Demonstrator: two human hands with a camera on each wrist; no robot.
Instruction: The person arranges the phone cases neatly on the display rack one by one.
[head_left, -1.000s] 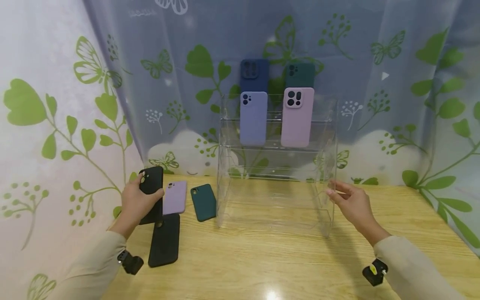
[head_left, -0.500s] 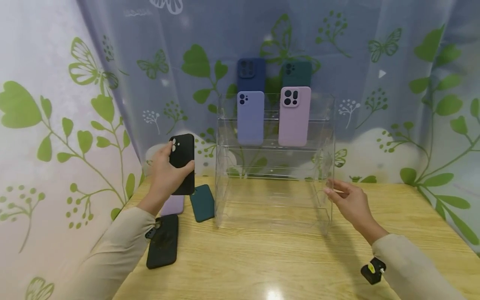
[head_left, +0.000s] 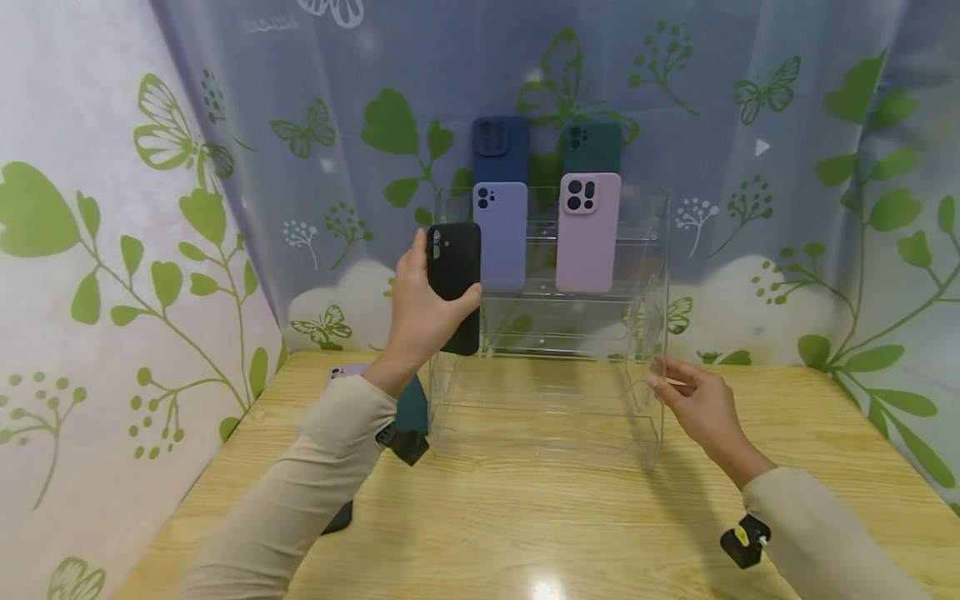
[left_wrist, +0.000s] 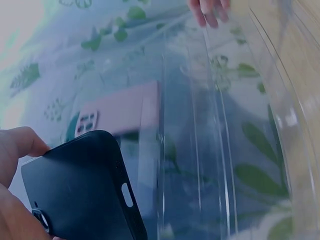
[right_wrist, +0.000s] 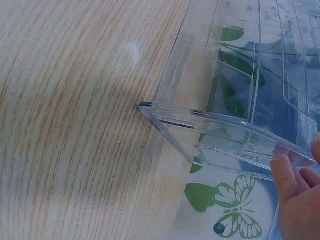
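My left hand (head_left: 423, 308) grips a black phone case (head_left: 456, 268) upright by its sides, thumb on the right edge. The case hangs before the left part of a clear tiered display stand (head_left: 551, 298) and overlaps a lavender phone case (head_left: 504, 242) in the head view. Beside that one stands a pink phone case (head_left: 588, 250); a dark blue case (head_left: 501, 162) and a dark green case (head_left: 600, 150) rise behind them. In the right wrist view my right hand (right_wrist: 300, 200) pinches the stand's side panel between thumb and fingers.
On the wooden table (head_left: 555, 517), left of the stand, lie a purple phone case (head_left: 347, 371), a second green case (head_left: 412, 408) and another black case (head_left: 341, 518), each partly behind my left arm. A patterned curtain (head_left: 375, 50) hangs close behind the stand.
My left hand has carried the black phone case up and to the right, from over the cases on the table to the stand. The right hand stays at the stand's side.
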